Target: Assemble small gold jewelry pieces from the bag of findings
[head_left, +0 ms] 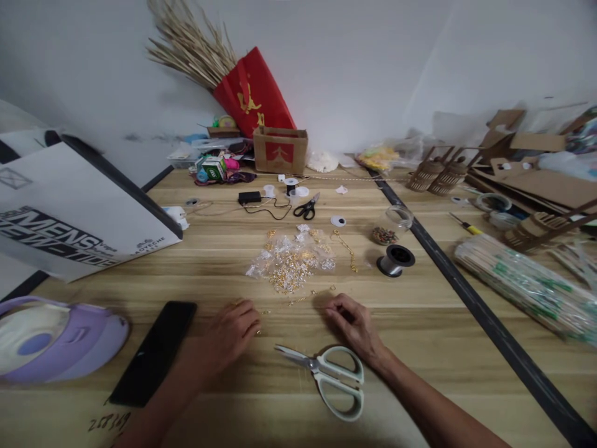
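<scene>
My left hand (233, 330) rests palm down on the wooden table, fingers curled together beside small gold pieces (265, 312); anything under the fingers is hidden. To the right, my right hand (349, 316) lies on its side with curled fingers, and what it may hold is too small to make out. Between and beyond them sits a heap of gold and silver beads (291, 267) among clear plastic bags. A short gold chain (346, 249) lies right of the heap. Pale-handled scissors (326, 376) lie near my right wrist, blades pointing left.
A black phone (153, 351) and a purple visor (74, 342) lie at left. Beyond the beads are black scissors (306, 207), a wire spool (395, 260) and a bead jar (389, 229). Wrapped sticks (527, 280) lie right; a white box (74, 211) stands left.
</scene>
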A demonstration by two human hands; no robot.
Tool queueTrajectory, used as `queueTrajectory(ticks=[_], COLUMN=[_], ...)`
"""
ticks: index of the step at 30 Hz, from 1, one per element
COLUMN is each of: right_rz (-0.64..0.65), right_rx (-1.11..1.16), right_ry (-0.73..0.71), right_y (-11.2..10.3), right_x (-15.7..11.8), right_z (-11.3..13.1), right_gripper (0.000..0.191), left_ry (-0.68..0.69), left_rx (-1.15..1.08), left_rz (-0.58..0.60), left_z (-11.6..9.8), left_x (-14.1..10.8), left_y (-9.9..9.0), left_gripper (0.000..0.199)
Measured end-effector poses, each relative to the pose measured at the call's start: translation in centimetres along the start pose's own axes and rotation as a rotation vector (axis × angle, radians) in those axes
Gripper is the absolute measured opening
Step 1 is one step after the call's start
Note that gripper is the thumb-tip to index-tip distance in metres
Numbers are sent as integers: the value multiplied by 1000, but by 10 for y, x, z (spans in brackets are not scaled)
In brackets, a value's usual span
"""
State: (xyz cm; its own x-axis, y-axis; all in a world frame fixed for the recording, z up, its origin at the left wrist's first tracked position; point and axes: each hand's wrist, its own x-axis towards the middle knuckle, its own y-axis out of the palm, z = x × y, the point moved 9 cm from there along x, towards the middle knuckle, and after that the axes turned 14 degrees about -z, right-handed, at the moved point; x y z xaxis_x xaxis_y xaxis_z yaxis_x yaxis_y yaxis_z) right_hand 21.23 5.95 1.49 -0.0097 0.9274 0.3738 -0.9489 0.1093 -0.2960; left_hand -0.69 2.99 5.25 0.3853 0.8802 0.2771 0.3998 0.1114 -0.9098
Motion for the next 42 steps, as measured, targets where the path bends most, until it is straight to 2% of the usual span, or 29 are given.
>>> queueTrajectory(ticks=[5, 8, 11, 14, 17, 21, 26, 30, 36, 42], right_rz=[-2, 0, 6, -2, -23, -31, -32, -14, -29, -20], right_rx=[-8, -16, -31, -36, -31, -12, -14, -45, -66, -67], right_ry=[-36, -62, -88, -126, -184, -235, -252, -264, -263, -225], right_y=[1, 3, 4, 4, 3, 2, 2, 5, 4, 5], right_x=[0, -1, -2, -3, -4, -6, -7, -7, -5, -5], right_z=[4, 5, 5, 9, 15, 23, 27, 29, 33, 27], right_gripper=[15, 15, 14, 13, 12, 9, 9, 10, 11, 12], left_ry=[-78, -75, -25, -2, 2, -4, -96, -71, -8, -22], left_rx=[18, 20, -82, -225, -288, -325, -374, -376, -361, -445], left_rz=[-17, -40, -44, -34, -32, -5, -15, -20, -55, -159], left_z=[19, 18, -3, -32, -56, -75, -68, -61, -59, -51], left_x=[-3, 9, 26, 42, 54, 64, 68, 66, 65, 62], left_y=[-4, -7, -3, 6, 18, 36, 52, 58, 54, 49], left_gripper=[21, 19, 18, 13, 15, 15, 15, 16, 18, 19])
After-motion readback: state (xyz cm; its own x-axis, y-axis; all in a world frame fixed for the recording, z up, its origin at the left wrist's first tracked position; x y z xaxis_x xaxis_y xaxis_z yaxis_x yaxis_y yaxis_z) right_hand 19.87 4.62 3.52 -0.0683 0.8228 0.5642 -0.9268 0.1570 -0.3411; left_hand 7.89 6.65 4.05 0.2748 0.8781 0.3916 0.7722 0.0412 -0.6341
